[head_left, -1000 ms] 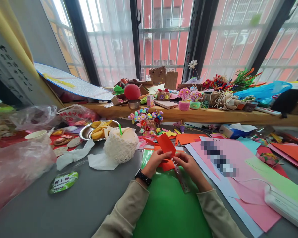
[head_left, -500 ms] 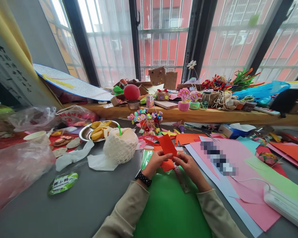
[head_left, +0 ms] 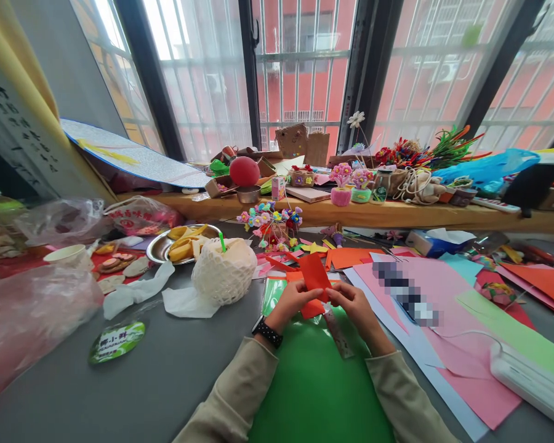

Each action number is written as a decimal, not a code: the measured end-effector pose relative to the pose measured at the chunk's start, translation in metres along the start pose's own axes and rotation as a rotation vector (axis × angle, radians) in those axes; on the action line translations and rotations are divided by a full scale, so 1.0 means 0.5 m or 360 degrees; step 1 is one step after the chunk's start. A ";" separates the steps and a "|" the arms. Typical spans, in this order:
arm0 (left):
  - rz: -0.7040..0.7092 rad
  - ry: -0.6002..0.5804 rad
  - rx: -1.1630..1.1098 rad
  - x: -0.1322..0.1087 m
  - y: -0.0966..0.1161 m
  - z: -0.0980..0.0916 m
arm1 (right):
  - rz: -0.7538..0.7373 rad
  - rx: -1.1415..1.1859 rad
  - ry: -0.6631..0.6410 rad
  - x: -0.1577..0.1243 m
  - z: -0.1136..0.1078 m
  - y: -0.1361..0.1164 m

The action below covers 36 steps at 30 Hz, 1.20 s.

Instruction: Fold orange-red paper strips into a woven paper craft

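Note:
A small rectangle of red-orange paper (head_left: 314, 275) is held up above the green sheet (head_left: 323, 387). My left hand (head_left: 292, 303), with a dark watch at the wrist, pinches its lower left edge. At the lower right corner, the fingertips of my right hand (head_left: 351, 303) are closed on the same paper. Another orange piece (head_left: 312, 309) lies below it, partly hidden by my fingers. A clear ruler (head_left: 338, 333) slants across the green sheet beside my right hand.
Left of my hands stands a coconut in white netting (head_left: 224, 271), with a metal bowl (head_left: 153, 249) of banana peels behind it. Pink paper (head_left: 480, 400) and a white power strip (head_left: 530, 384) lie at right. Yarn flowers (head_left: 272, 221) stand behind, below the crowded windowsill.
The red-orange paper has turned more upright and shifted slightly right. My right fingertips have come closer to my left ones at its lower edge.

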<state>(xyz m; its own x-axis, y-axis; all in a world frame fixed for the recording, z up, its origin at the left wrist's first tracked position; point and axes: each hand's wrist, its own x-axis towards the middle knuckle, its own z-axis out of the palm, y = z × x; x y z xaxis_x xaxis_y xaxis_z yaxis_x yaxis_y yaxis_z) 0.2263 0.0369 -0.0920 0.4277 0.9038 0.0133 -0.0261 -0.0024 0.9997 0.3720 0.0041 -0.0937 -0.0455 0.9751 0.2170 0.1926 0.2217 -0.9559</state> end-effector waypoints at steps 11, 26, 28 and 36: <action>-0.0032 0.0010 -0.0066 0.002 -0.006 0.000 | -0.0072 -0.0084 -0.0011 0.001 0.000 -0.003; 0.0053 -0.0231 0.0383 -0.008 -0.008 0.012 | -0.0142 -0.0114 0.0283 0.003 -0.002 0.011; 0.0101 -0.0130 0.0303 -0.006 -0.004 0.012 | -0.0147 -0.0076 0.0224 0.003 0.000 0.012; 0.0214 0.0150 0.0196 -0.004 0.008 0.009 | -0.0125 -0.0207 0.0244 0.003 0.003 0.015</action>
<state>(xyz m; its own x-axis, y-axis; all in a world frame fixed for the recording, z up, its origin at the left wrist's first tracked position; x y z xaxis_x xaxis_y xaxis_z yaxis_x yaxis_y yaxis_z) 0.2293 0.0331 -0.0882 0.3412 0.9279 0.1503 0.0358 -0.1726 0.9843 0.3718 0.0070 -0.1007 0.0824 0.9414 0.3270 0.3197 0.2858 -0.9034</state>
